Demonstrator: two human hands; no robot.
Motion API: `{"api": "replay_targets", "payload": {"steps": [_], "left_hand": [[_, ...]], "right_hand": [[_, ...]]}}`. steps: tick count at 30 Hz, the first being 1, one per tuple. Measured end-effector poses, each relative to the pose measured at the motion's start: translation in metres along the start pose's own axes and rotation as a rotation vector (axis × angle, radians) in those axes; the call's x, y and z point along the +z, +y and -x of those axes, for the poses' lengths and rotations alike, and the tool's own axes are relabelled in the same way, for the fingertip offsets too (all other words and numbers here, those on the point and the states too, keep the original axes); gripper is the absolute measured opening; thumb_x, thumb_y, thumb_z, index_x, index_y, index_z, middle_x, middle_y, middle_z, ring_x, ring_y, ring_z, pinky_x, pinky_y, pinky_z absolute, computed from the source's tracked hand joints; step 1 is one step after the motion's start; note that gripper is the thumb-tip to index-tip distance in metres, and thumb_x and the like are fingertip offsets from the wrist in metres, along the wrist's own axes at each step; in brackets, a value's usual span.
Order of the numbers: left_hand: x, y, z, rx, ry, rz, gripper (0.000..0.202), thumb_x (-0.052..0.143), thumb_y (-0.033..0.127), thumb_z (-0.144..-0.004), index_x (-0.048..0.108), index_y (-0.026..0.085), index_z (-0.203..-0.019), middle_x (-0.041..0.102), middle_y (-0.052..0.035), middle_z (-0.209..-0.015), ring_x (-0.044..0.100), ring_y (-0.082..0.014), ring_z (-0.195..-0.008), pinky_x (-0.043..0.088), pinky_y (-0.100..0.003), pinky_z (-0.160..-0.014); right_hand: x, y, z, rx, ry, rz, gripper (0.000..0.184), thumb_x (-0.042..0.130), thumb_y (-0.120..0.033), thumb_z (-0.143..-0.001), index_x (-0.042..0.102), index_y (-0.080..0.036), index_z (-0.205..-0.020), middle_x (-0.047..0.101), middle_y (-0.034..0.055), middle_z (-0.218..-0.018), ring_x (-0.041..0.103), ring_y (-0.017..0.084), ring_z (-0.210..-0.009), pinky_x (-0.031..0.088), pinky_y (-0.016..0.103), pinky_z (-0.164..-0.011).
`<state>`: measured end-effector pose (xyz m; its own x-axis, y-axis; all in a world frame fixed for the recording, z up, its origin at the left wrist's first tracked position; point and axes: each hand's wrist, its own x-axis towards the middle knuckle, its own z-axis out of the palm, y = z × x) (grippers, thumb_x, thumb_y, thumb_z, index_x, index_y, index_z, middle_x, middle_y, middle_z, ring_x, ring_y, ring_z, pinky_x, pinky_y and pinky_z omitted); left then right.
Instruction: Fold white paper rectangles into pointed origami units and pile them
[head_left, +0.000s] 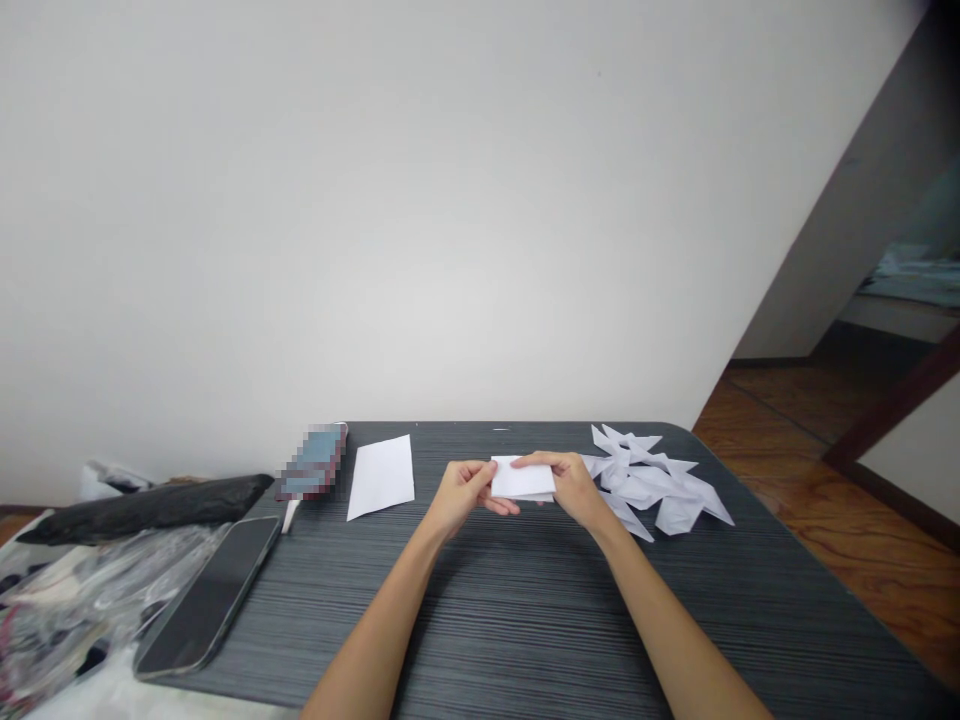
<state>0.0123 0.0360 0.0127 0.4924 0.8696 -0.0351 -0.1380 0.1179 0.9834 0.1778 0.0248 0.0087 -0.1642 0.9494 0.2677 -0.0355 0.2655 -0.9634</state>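
A small folded sheet of white paper [523, 480] is held up between my two hands above the dark table. My left hand [466, 490] pinches its left edge, thumb on top and the other fingers behind and below. On the opposite side my right hand [570, 480] grips the right edge, with a finger lying along the top. The paper's lower edges sit slightly apart, showing more than one layer. Just right of my right hand lies a pile of folded white paper pieces [645, 485] with pointed ends. A flat white sheet [382, 478] rests left of my left hand.
The dark striped table [525, 610] stands against a pale wall [465, 220]. A phone [214, 600] lies at its left edge, near a blurred-out bluish item [319, 460]. Beyond that edge are a long black bundle [150, 508] and clear plastic bags [112, 590].
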Motion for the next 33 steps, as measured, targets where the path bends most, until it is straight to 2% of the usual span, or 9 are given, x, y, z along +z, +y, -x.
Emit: {"api": "replay_targets", "payload": {"steps": [6,14,18,21,23,27,30,33], "left_hand": [[0.001,-0.001,0.000,-0.027,-0.002,0.013,0.044,0.053,0.048,-0.069,0.054,0.005,-0.074,0.064,-0.0123,-0.060,0.063,-0.0204,-0.054,0.048,-0.022,-0.047],[0.002,-0.001,0.000,-0.008,-0.005,-0.037,0.043,0.055,0.044,-0.069,0.056,0.003,-0.082,0.064,-0.0122,-0.062,0.064,-0.0213,-0.059,0.050,-0.025,-0.053],[0.000,0.001,0.001,0.021,-0.057,-0.116,0.043,0.054,0.044,-0.070,0.055,0.003,-0.083,0.064,-0.0130,-0.063,0.064,-0.0210,-0.060,0.050,-0.025,-0.054],[-0.002,0.002,0.003,0.036,-0.112,-0.235,0.041,0.049,0.044,-0.073,0.054,0.004,-0.079,0.064,-0.0134,-0.062,0.063,-0.0203,-0.059,0.050,-0.025,-0.052],[-0.002,0.001,0.006,0.033,-0.171,-0.319,0.040,0.046,0.044,-0.075,0.053,0.005,-0.074,0.064,-0.0133,-0.060,0.063,-0.0195,-0.057,0.049,-0.025,-0.050],[0.001,-0.001,0.010,0.040,-0.284,-0.427,0.038,0.041,0.044,-0.078,0.052,0.007,-0.074,0.065,-0.0128,-0.061,0.062,-0.0167,-0.054,0.049,-0.024,-0.049],[0.002,-0.001,0.011,0.050,-0.304,-0.491,0.037,0.039,0.042,-0.079,0.052,0.008,-0.075,0.065,-0.0119,-0.062,0.062,-0.0154,-0.052,0.048,-0.023,-0.050],[0.003,0.000,0.012,0.067,-0.297,-0.555,0.035,0.039,0.040,-0.080,0.053,0.008,-0.075,0.066,-0.0114,-0.062,0.061,-0.0143,-0.052,0.048,-0.022,-0.050]], "right_hand": [[-0.004,0.009,-0.001,-0.042,-0.013,0.040,0.026,0.048,-0.015,-0.063,0.068,-0.018,-0.079,0.057,0.0008,-0.063,0.046,0.008,-0.045,0.035,0.018,-0.037],[-0.008,0.011,-0.001,-0.131,-0.023,0.185,0.028,0.045,-0.012,-0.065,0.068,-0.018,-0.080,0.060,0.0032,-0.072,0.053,0.012,-0.063,0.040,0.021,-0.051],[-0.017,0.007,-0.002,-0.146,-0.090,0.246,0.030,0.041,-0.011,-0.067,0.068,-0.019,-0.078,0.063,0.0044,-0.085,0.057,0.015,-0.079,0.044,0.026,-0.068],[-0.023,-0.003,-0.001,-0.129,-0.032,0.260,0.031,0.039,-0.014,-0.071,0.066,-0.019,-0.085,0.064,0.0042,-0.090,0.056,0.016,-0.089,0.041,0.031,-0.081],[-0.021,-0.009,0.001,-0.103,-0.008,0.281,0.028,0.042,-0.019,-0.074,0.064,-0.018,-0.091,0.065,0.0050,-0.088,0.058,0.017,-0.086,0.041,0.032,-0.081],[-0.009,-0.014,0.004,-0.051,-0.132,0.394,0.019,0.053,-0.026,-0.071,0.066,-0.016,-0.081,0.066,0.0058,-0.083,0.058,0.017,-0.079,0.043,0.028,-0.071],[0.000,-0.009,0.004,-0.016,-0.173,0.410,0.016,0.053,-0.026,-0.071,0.065,-0.014,-0.072,0.065,0.0043,-0.072,0.057,0.015,-0.069,0.042,0.025,-0.064],[0.005,-0.004,0.002,-0.006,-0.154,0.414,0.017,0.050,-0.025,-0.072,0.063,-0.014,-0.068,0.063,0.0028,-0.066,0.054,0.013,-0.062,0.040,0.023,-0.058]]}}
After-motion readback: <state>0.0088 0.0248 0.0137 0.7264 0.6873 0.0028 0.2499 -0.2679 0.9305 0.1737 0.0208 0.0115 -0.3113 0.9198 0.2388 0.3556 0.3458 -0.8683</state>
